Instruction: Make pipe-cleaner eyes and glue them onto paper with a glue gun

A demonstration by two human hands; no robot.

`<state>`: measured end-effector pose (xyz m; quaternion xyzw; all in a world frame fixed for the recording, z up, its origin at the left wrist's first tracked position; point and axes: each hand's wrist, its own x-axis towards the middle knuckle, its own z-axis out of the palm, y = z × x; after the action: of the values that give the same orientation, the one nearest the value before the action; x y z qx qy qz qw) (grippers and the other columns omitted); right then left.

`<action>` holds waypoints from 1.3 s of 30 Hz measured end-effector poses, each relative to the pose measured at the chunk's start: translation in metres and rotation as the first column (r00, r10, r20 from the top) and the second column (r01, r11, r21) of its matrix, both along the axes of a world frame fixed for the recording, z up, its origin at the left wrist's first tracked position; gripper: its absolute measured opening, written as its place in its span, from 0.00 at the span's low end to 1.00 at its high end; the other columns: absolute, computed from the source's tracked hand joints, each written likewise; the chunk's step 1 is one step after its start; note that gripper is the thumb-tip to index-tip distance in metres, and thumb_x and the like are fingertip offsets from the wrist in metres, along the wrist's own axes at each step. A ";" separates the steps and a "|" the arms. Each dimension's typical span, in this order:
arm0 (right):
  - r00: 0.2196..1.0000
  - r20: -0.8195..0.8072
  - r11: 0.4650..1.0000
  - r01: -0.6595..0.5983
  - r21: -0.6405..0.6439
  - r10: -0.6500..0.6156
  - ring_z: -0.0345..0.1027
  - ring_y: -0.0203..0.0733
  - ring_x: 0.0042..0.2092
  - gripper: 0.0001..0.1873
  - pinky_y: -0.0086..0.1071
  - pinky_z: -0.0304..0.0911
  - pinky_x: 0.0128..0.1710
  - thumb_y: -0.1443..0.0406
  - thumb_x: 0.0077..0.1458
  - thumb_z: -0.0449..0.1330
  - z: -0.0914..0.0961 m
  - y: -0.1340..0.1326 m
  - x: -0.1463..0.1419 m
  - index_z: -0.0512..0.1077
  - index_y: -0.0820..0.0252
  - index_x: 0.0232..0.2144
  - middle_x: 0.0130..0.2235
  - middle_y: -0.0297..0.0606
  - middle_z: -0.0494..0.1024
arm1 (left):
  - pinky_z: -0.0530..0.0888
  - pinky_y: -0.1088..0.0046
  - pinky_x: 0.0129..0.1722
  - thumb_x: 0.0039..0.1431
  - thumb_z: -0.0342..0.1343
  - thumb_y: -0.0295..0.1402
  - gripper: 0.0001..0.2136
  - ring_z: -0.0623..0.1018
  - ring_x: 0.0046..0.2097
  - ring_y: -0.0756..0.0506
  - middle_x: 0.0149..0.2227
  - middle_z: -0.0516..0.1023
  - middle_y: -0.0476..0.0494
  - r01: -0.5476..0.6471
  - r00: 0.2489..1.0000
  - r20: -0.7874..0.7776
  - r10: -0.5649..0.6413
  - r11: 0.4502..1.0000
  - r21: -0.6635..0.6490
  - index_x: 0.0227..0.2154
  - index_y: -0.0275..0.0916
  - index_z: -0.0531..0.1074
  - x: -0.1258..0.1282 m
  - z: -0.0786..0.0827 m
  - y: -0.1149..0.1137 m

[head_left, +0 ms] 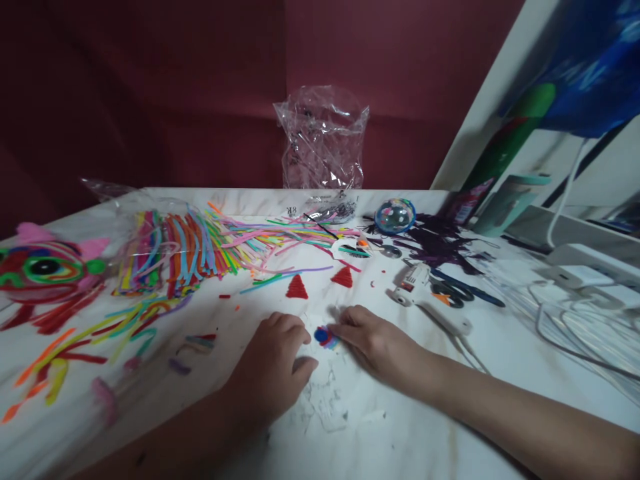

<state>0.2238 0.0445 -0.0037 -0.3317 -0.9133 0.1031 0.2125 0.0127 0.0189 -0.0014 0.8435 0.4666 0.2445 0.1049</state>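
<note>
A small coiled disc (325,337), blue at its centre with red and pale rings, lies flat on the worktop (380,433) between the two hands. The left hand (273,365) sits just left of it, knuckles up and fingers curled under. The right hand (373,340) lies just right of it, with its fingertips (339,329) at the disc's edge. I cannot tell whether either grip is closed on the disc or only rests beside it. Nothing stands between the hands and the disc. White scraps litter the worktop just in front of it. Beyond the hands are two red cones, one (297,287) to the left and one (343,277) to the right, well apart from each other. Further back spreads a heap of pipe cleaners (200,247) in many colours, too many to count. One clear bag (323,140) stands upright behind it. To the right lie one white glue gun (414,287), one pair of scissors (455,293), one glittery dome (395,215), a purple tangle (443,241) and white cables (565,320). One fuzzy fish (45,270) lies at the far left.
</note>
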 end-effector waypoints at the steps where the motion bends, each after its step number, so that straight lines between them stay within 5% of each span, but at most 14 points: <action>1: 0.999 0.039 1.000 0.004 0.031 -0.005 0.67 0.45 0.37 0.14 0.37 0.68 0.35 0.74 0.58 0.50 0.000 -0.001 -0.001 0.75 0.63 0.39 0.35 0.45 0.71 | 0.69 0.61 0.43 0.47 0.57 0.23 0.07 0.70 0.42 0.41 0.37 0.74 0.44 -0.001 1.000 -0.003 0.001 1.000 -0.001 0.31 0.37 0.69 0.000 0.000 0.000; 7: 0.999 -0.039 1.000 0.018 -0.012 -0.018 0.68 0.43 0.37 0.19 0.36 0.69 0.36 0.74 0.59 0.48 -0.003 -0.003 0.001 0.68 0.64 0.51 0.37 0.45 0.70 | 0.68 0.60 0.43 0.48 0.57 0.23 0.06 0.70 0.42 0.41 0.37 0.73 0.43 -0.002 1.000 -0.005 0.002 1.000 -0.020 0.31 0.37 0.69 0.000 0.001 0.000; 12: 0.987 0.156 0.993 0.021 0.114 -0.039 0.66 0.46 0.37 0.21 0.39 0.69 0.35 0.75 0.56 0.50 -0.005 -0.003 -0.004 0.71 0.61 0.50 0.36 0.45 0.70 | 0.68 0.59 0.43 0.49 0.56 0.23 0.06 0.70 0.42 0.40 0.37 0.73 0.41 -0.001 1.000 -0.015 0.001 1.000 -0.026 0.32 0.35 0.70 0.000 0.002 0.000; 17: 0.989 -0.135 0.989 0.038 -0.145 -0.058 0.69 0.41 0.38 0.23 0.35 0.69 0.39 0.73 0.58 0.48 -0.001 0.001 -0.001 0.65 0.61 0.55 0.38 0.43 0.73 | 0.68 0.59 0.43 0.50 0.55 0.23 0.05 0.70 0.41 0.41 0.36 0.73 0.41 0.006 1.000 0.017 -0.006 1.000 -0.028 0.31 0.35 0.70 0.000 0.001 -0.001; 20: 0.951 -0.258 0.963 0.103 -0.248 -0.168 0.71 0.39 0.37 0.17 0.32 0.68 0.39 0.72 0.57 0.49 -0.001 0.003 0.003 0.72 0.63 0.46 0.37 0.42 0.76 | 0.68 0.61 0.43 0.52 0.51 0.22 0.05 0.70 0.42 0.41 0.37 0.73 0.41 0.011 0.994 0.108 -0.012 1.000 0.012 0.32 0.36 0.69 -0.001 -0.001 0.000; 23: 0.950 -0.291 0.975 0.049 -0.217 -0.113 0.71 0.38 0.35 0.15 0.30 0.67 0.36 0.75 0.55 0.50 -0.002 0.002 0.005 0.76 0.61 0.33 0.33 0.40 0.76 | 0.69 0.62 0.44 0.53 0.49 0.22 0.07 0.69 0.43 0.42 0.38 0.72 0.41 0.006 0.984 0.175 -0.016 0.998 0.056 0.33 0.36 0.69 -0.003 -0.003 0.001; 30: 0.998 -0.039 0.999 -0.047 -0.025 0.046 0.69 0.41 0.34 0.14 0.32 0.65 0.32 0.71 0.59 0.49 0.004 -0.011 0.002 0.75 0.60 0.36 0.34 0.43 0.73 | 0.69 0.64 0.42 0.55 0.48 0.24 0.06 0.70 0.41 0.43 0.35 0.72 0.42 0.012 0.980 0.198 -0.023 0.998 0.056 0.31 0.37 0.69 0.000 -0.001 0.001; 35: 0.932 -0.291 0.957 0.144 -0.251 -0.217 0.65 0.35 0.27 0.07 0.27 0.63 0.27 0.68 0.58 0.51 0.002 -0.007 0.002 0.67 0.58 0.29 0.27 0.33 0.71 | 0.68 0.71 0.35 0.61 0.44 0.30 0.09 0.70 0.34 0.47 0.29 0.70 0.47 -0.127 0.949 0.295 0.112 0.991 0.035 0.27 0.39 0.65 -0.001 0.010 0.001; 39: 0.922 -0.244 0.929 0.222 -0.297 -0.299 0.57 0.33 0.22 0.11 0.26 0.56 0.21 0.62 0.59 0.52 0.003 -0.004 0.005 0.60 0.56 0.24 0.21 0.28 0.65 | 0.66 0.74 0.30 0.60 0.46 0.34 0.11 0.69 0.28 0.49 0.24 0.67 0.51 -0.162 0.930 0.333 0.157 0.987 -0.014 0.23 0.39 0.63 -0.003 0.015 0.001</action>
<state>0.2283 0.0404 -0.0008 -0.4582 -0.7983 0.2409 0.3079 0.0099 0.0194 0.0137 0.7500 0.5073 0.3945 0.1563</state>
